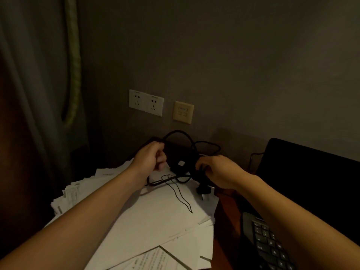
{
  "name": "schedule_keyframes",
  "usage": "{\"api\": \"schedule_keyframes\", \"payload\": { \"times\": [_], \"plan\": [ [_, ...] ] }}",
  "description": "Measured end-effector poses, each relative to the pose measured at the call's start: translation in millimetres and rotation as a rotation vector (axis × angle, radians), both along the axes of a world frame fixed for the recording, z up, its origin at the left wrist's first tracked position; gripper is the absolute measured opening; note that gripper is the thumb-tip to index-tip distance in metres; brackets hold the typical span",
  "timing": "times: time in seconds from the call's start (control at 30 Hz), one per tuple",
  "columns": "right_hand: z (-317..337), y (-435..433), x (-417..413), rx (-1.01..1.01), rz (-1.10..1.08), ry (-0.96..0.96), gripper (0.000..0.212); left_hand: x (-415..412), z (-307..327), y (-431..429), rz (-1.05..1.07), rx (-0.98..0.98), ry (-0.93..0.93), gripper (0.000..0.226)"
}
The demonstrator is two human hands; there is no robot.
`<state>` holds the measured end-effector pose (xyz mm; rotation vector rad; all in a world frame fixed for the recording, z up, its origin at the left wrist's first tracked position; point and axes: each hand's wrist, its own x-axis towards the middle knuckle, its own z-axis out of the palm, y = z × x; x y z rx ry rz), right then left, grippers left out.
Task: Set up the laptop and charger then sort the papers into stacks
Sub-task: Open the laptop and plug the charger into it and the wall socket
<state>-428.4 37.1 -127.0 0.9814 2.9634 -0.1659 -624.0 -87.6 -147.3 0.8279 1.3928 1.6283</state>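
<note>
My left hand (151, 158) grips a loop of the black charger cable (181, 136), which arcs up toward the wall. To its right, my right hand (216, 170) holds a bundled part of the same cable, and the plug (203, 190) dangles just below it. The black charger brick (180, 159), with a white label, lies between my hands. A messy pile of white papers (155, 215) spreads under my arms. The open laptop (303, 172) stands at the right, its screen dark and its keyboard (270, 244) near the bottom.
On the wall behind the desk sit a white double power socket (146, 102) and a beige wall plate (183, 112). A grey curtain (35, 75) hangs at the left. A strip of brown desk (226, 217) shows between the papers and the laptop.
</note>
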Motion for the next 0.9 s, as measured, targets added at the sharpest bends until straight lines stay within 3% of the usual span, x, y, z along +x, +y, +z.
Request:
{"api": "schedule_keyframes", "payload": {
  "times": [0.1, 0.23, 0.37, 0.43, 0.47, 0.6, 0.77, 0.9],
  "plan": [
    [-0.8, 4.0, -4.1, -0.131, -0.092, 0.152, 0.031, 4.2, 11.7, -5.0, -0.102, 0.008, 0.057, 0.044],
    [0.3, 3.2, -10.1, -0.290, -0.211, 0.332, 0.030, 18.0, 18.4, -8.3, -0.088, 0.053, 0.207, 0.031],
    [6.1, 1.6, -6.3, -0.025, -0.294, 0.753, 0.021, 24.4, 16.7, -9.5, -0.143, 0.094, 0.141, 0.028],
    [11.0, 6.0, -4.8, 0.114, -0.274, 0.748, 0.016, 26.0, 16.9, -8.6, -0.161, 0.104, 0.082, 0.029],
    [13.0, 9.2, -5.0, 0.126, -0.251, 0.695, 0.027, 27.3, 17.6, -8.1, -0.167, 0.109, 0.048, 0.029],
    [19.2, 10.0, -3.6, -0.069, -0.241, 0.671, 0.038, 33.3, 22.9, -3.6, -0.182, 0.117, -0.062, 0.028],
    [19.4, 11.2, 4.1, -0.101, -0.315, 0.749, 0.037, 40.2, 31.3, 7.7, -0.207, 0.160, -0.228, 0.027],
    [22.9, 11.4, 4.9, -0.182, -0.271, 0.691, 0.037, 50.2, 40.0, 10.2, -0.283, 0.189, -0.252, 0.028]
  ]
}}
